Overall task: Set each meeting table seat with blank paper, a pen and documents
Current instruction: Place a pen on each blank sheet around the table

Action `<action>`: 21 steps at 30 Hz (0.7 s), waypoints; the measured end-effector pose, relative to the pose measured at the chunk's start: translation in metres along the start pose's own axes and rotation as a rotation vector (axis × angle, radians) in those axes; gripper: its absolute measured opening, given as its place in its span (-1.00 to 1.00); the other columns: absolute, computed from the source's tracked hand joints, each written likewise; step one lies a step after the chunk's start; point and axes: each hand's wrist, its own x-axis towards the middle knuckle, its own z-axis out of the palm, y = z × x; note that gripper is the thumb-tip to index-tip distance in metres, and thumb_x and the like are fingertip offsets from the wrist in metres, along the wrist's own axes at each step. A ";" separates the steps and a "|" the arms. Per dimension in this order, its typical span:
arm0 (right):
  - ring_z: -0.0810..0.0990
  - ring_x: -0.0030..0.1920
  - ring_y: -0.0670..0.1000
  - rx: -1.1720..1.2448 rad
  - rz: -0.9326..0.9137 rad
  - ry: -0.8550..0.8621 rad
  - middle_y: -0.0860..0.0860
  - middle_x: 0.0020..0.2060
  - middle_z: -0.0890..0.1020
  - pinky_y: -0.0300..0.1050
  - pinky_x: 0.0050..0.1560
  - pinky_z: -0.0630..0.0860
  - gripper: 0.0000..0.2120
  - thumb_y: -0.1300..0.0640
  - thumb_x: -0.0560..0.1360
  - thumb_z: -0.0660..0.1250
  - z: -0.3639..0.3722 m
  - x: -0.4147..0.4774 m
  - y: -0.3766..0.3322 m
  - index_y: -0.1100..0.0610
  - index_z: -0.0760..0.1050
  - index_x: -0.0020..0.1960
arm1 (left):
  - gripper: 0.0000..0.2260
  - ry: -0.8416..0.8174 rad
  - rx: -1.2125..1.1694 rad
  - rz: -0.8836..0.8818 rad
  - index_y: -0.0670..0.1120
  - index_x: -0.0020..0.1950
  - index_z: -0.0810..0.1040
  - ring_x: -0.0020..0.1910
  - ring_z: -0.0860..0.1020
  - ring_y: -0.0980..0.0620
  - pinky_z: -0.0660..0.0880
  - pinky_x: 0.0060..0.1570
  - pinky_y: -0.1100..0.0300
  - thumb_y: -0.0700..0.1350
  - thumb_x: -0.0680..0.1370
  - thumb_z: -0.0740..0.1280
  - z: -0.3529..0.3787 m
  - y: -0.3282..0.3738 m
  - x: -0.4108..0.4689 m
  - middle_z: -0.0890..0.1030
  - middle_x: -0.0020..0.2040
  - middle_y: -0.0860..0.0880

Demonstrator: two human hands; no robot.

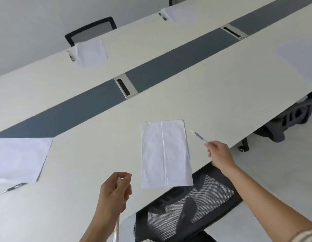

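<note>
Head view: mesh chair (186,206) (at table (99,154))

An office meeting room: long white table (213,88), mesh chairs (186,206), papers (165,152) at seats.

Head view, close above the table (92,154), looks down and across it (frame tilted).

No text, label, brand or number can be read anywhere in the view. The creased sheet (165,152) on the surface (221,88) shows plain white. The pen (199,137) pinched in the right hand (220,155) and the second pen (119,180) gripped in the left hand (115,191) are too blurred to show any print.
</note>
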 end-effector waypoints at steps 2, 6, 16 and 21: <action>0.52 -0.28 0.08 -0.142 -0.043 0.038 0.14 -0.28 0.61 -0.06 -0.25 0.40 -0.70 0.08 0.59 0.21 0.007 0.028 0.003 0.29 0.56 -0.10 | -0.89 0.063 -0.033 -0.015 -0.18 -0.08 0.55 -0.48 0.24 0.05 0.10 -0.51 0.27 -0.16 0.58 0.29 0.001 -0.003 -0.008 0.44 -0.41 -0.07; 0.61 -0.09 0.14 -0.410 -0.019 -0.034 0.09 -0.07 0.66 -0.07 -0.17 0.48 -0.77 0.09 0.55 0.23 0.024 0.060 0.023 0.17 0.59 0.07 | -0.89 0.176 -0.095 -0.064 -0.23 -0.05 0.54 -0.53 0.23 0.06 0.09 -0.52 0.31 -0.19 0.58 0.28 -0.001 -0.017 -0.025 0.43 -0.44 -0.08; 0.59 0.07 0.08 -0.586 0.006 -0.100 0.02 0.11 0.62 -0.04 0.02 0.54 -0.72 0.04 0.50 0.34 0.020 0.057 0.027 0.09 0.50 0.18 | -0.77 0.232 -0.154 0.022 -0.22 -0.01 0.53 -0.49 0.29 0.00 0.17 -0.50 0.23 -0.21 0.66 0.09 -0.007 -0.015 -0.032 0.47 -0.44 -0.09; 0.57 0.03 0.01 -0.426 -0.066 -0.094 0.00 0.07 0.65 -0.08 0.05 0.51 -0.75 0.06 0.53 0.33 0.007 0.012 0.001 0.12 0.55 0.17 | -0.75 0.179 -0.070 0.224 -0.20 -0.04 0.52 -0.38 0.42 0.07 0.34 -0.26 0.14 -0.16 0.67 0.09 -0.008 0.005 -0.022 0.61 -0.39 -0.10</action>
